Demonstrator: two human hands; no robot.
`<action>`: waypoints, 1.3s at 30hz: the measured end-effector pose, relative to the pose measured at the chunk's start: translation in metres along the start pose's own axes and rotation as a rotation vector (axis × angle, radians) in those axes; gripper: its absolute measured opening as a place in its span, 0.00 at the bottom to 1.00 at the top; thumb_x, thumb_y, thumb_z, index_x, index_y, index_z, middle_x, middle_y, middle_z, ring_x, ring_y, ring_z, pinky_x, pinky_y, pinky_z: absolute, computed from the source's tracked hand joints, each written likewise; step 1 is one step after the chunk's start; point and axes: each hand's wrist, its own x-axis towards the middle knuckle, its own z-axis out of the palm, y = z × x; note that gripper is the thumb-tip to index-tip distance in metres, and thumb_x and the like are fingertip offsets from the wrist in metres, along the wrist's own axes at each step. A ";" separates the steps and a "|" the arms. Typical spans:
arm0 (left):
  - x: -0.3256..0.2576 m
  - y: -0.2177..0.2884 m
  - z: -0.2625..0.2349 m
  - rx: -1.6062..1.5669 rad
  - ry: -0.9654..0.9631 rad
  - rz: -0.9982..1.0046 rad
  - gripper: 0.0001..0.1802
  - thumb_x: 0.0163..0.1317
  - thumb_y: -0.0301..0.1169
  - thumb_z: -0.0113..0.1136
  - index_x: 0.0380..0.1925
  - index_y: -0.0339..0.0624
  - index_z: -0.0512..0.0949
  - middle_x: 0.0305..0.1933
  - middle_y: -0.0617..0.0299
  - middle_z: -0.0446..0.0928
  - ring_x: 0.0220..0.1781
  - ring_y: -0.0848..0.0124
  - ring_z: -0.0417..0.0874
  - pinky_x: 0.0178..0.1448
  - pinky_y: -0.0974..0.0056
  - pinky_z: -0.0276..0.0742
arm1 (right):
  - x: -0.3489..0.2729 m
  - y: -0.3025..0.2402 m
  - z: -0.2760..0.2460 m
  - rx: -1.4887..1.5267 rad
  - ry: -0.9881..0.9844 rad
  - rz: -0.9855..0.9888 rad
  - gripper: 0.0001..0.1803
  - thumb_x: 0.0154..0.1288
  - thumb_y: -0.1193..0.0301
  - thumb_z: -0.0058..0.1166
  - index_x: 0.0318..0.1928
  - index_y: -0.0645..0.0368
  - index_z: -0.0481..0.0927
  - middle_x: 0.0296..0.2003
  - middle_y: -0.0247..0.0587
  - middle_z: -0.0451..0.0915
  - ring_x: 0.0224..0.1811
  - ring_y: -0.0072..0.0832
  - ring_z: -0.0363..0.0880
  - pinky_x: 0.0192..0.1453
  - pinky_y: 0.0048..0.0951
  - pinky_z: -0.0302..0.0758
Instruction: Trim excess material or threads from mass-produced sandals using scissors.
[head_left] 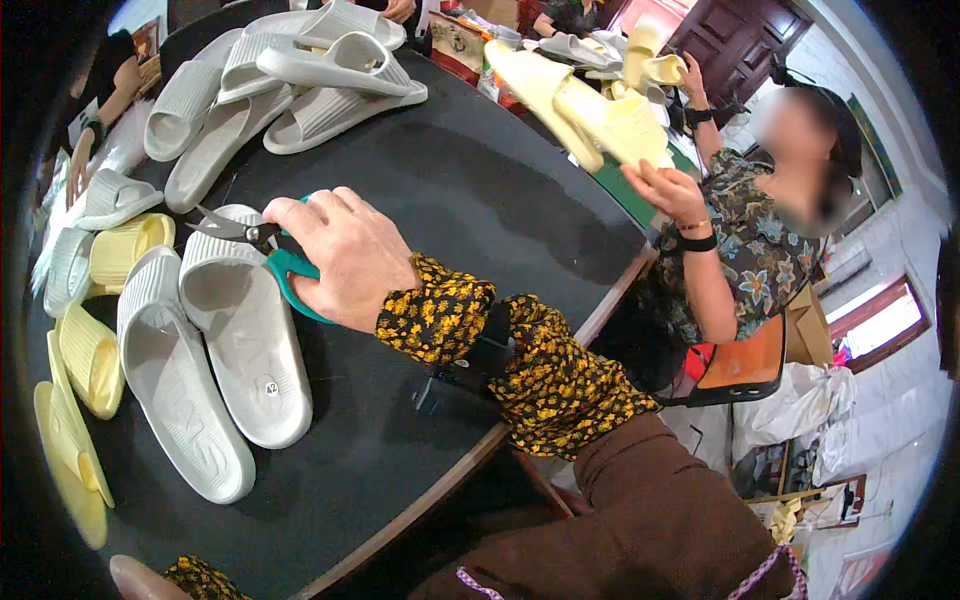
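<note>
My right hand (345, 250) is closed round the teal handles of a pair of scissors (262, 236). Their dark blades stand apart over the toe strap of a grey slipper (255, 360); whether they touch it I cannot tell. Beside it on the left lies a matching grey slipper (185, 390), sole up against the table and toe strap at the far end. At the lower left edge, only a small part of my left hand (145, 580) shows, with its fingers hidden.
Several grey slippers (330, 70) are heaped at the far end of the black table (480, 190). Yellow slippers (75, 430) lie along the left. Across on the right, a seated person holds yellow slippers (590, 105). Another person's arm (105, 105) reaches in at the far left.
</note>
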 end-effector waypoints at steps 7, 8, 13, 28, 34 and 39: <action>0.022 0.035 -0.002 -0.105 -0.001 0.118 0.17 0.58 0.43 0.60 0.22 0.41 0.71 0.20 0.61 0.76 0.23 0.69 0.74 0.36 0.68 0.72 | 0.000 -0.002 -0.003 0.008 0.009 -0.006 0.22 0.49 0.69 0.60 0.46 0.55 0.71 0.32 0.44 0.73 0.38 0.43 0.72 0.44 0.38 0.72; 0.025 0.045 -0.002 -0.143 -0.018 0.145 0.17 0.58 0.43 0.60 0.22 0.41 0.71 0.20 0.61 0.76 0.23 0.69 0.74 0.36 0.68 0.72 | 0.000 -0.004 -0.003 0.003 -0.016 0.002 0.22 0.49 0.69 0.60 0.46 0.54 0.71 0.33 0.43 0.73 0.38 0.42 0.72 0.44 0.38 0.72; 0.044 0.105 0.029 -0.468 -0.237 0.092 0.18 0.58 0.43 0.60 0.21 0.41 0.71 0.20 0.60 0.75 0.22 0.69 0.73 0.36 0.68 0.71 | -0.003 0.000 0.004 0.010 -0.002 0.011 0.21 0.48 0.70 0.60 0.45 0.53 0.72 0.34 0.42 0.74 0.39 0.42 0.72 0.44 0.38 0.72; 0.104 0.059 0.051 0.207 -0.215 0.184 0.19 0.62 0.37 0.56 0.17 0.34 0.73 0.17 0.64 0.71 0.20 0.75 0.69 0.28 0.68 0.64 | 0.005 -0.009 0.003 0.047 -0.032 -0.020 0.22 0.49 0.74 0.60 0.48 0.53 0.73 0.34 0.39 0.76 0.39 0.37 0.75 0.43 0.36 0.73; 0.077 0.023 0.087 0.374 -0.193 0.471 0.13 0.51 0.26 0.62 0.38 0.36 0.76 0.36 0.55 0.74 0.37 0.63 0.76 0.43 0.64 0.73 | 0.002 -0.011 -0.004 -0.059 -0.100 -0.132 0.24 0.46 0.72 0.60 0.48 0.51 0.73 0.34 0.41 0.73 0.39 0.39 0.72 0.43 0.37 0.73; 0.077 0.014 0.094 0.242 -0.198 0.434 0.17 0.49 0.27 0.62 0.42 0.39 0.76 0.41 0.53 0.75 0.44 0.56 0.73 0.49 0.57 0.69 | -0.003 -0.001 -0.001 -0.156 -0.171 -0.119 0.24 0.48 0.71 0.59 0.50 0.50 0.74 0.36 0.40 0.72 0.42 0.39 0.71 0.48 0.38 0.70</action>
